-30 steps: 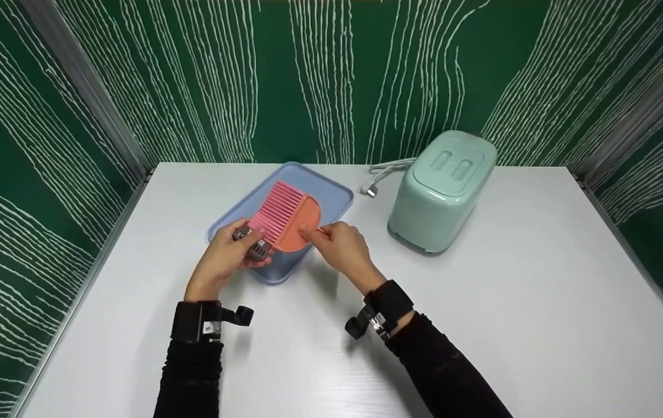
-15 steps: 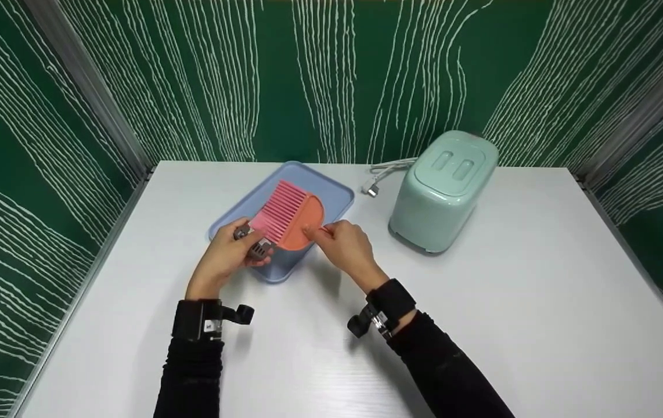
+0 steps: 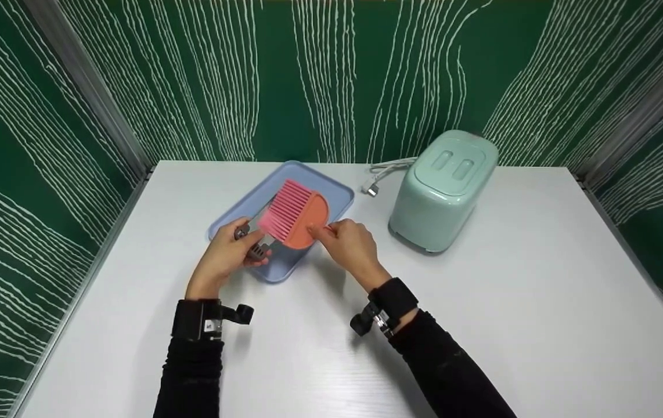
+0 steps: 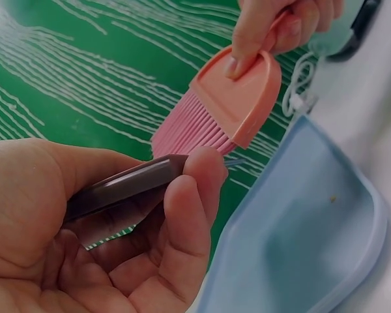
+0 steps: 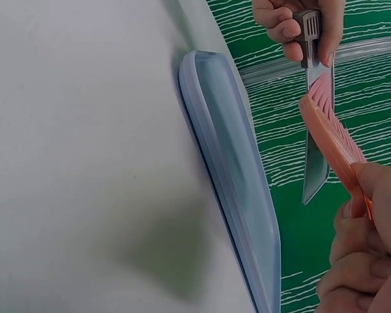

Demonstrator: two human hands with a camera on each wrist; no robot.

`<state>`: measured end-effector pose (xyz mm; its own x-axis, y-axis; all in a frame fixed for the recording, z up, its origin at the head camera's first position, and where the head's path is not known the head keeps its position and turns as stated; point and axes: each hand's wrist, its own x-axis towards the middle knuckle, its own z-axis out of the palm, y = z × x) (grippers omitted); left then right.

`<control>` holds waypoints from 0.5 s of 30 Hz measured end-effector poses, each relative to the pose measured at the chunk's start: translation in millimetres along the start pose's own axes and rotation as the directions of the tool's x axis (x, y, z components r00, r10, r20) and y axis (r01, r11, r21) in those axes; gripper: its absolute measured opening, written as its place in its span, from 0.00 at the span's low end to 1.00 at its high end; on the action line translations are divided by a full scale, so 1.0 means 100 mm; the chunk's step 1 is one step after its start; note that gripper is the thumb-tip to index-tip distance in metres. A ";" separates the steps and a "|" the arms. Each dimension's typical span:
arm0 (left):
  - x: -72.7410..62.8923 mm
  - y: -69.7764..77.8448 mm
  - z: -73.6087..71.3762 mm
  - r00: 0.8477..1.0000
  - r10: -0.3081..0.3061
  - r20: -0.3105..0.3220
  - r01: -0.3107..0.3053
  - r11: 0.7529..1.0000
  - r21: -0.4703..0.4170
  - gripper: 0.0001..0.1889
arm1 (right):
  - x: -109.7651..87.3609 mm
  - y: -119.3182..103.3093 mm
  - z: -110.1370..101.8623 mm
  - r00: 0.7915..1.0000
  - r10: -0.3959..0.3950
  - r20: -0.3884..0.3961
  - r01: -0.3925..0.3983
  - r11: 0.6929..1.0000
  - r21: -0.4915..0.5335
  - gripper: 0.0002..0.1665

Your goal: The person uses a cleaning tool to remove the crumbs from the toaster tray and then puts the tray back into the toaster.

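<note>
Just left of the centre of the frame, a brush [image 3: 298,213] with an orange body and pink bristles is held slantwise above a blue tray [image 3: 331,196]. The right hand [image 3: 348,247] grips it at the orange end, thumb flat on the body and the other fingers curled beneath, with little gap between.

The left hand [image 3: 228,249] has a metal utensil [image 5: 316,171] by its dark grey slotted handle [image 4: 127,184], which is pinched between thumb and curled fingers. In the right wrist view, at upper right, the bristles run along the metal blade, apparently touching it near the handle, while the blade's tip points down past the brush.

Below both hands' work, the tray lies at an angle on the white table [image 3: 482,325], and a small yellowish speck [image 4: 333,199] shows on its surface in the left wrist view. Right of centre stands a mint-green toaster [image 3: 444,194], its white cord [image 3: 392,165] and plug [image 3: 371,189] lying between it and the tray. Across the top runs a green wall [image 3: 276,87] with pale wavy lines.
</note>
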<state>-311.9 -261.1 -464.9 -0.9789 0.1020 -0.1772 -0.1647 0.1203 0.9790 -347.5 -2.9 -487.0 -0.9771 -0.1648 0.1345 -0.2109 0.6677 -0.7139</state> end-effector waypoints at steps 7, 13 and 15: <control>0.01 -0.02 0.01 0.999 0.037 -0.023 -0.035 0.995 0.095 0.09 | -0.01 0.04 0.01 0.999 -0.008 -0.043 0.007 1.000 -0.026 0.39; 0.01 -0.02 0.02 0.998 0.040 -0.041 -0.036 0.994 0.099 0.09 | 0.01 0.10 0.00 0.998 0.004 -0.055 -0.007 0.999 -0.052 0.40; 0.00 -0.02 0.02 0.998 0.039 -0.045 -0.035 0.995 0.089 0.09 | 0.01 0.12 0.00 0.998 0.013 -0.057 -0.017 0.998 -0.063 0.40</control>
<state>-311.5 -259.1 -467.4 -0.9890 0.0621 -0.1340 -0.1188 0.2040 0.9717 -351.5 4.9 -495.5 -0.9799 -0.1142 0.1638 -0.1955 0.7146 -0.6716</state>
